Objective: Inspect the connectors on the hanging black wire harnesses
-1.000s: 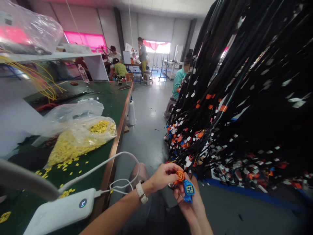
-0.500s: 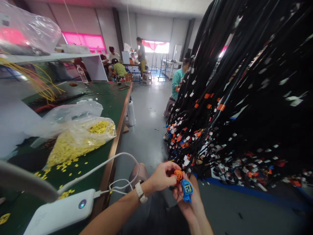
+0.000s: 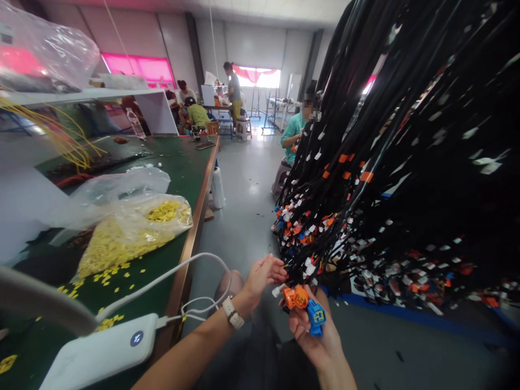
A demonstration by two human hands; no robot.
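My right hand [image 3: 311, 338] is closed around a small cluster of wire connectors. Among them are an orange connector [image 3: 299, 297], with another orange one just left of it, and a blue connector [image 3: 317, 317] with a yellow face turned up. A whitish piece [image 3: 278, 290] sticks out at the cluster's left end. To the left and slightly above, my left hand [image 3: 264, 275] is apart from the connectors, its fingers stretched toward the hanging cables; I see nothing held in it. A white band circles the left wrist.
Black cable harnesses [image 3: 345, 130] with many coloured connectors hang on the right. On the green table [image 3: 187, 173] lie a bag of yellow pieces [image 3: 130, 235], with several spilled, and a white power bank [image 3: 101, 352] with its cable. A person in teal [image 3: 291, 135] sits beyond the harnesses.
My left hand has let go of the orange connector and moved up and left, its fingers straightening. The right hand keeps the connectors, where more orange now shows.
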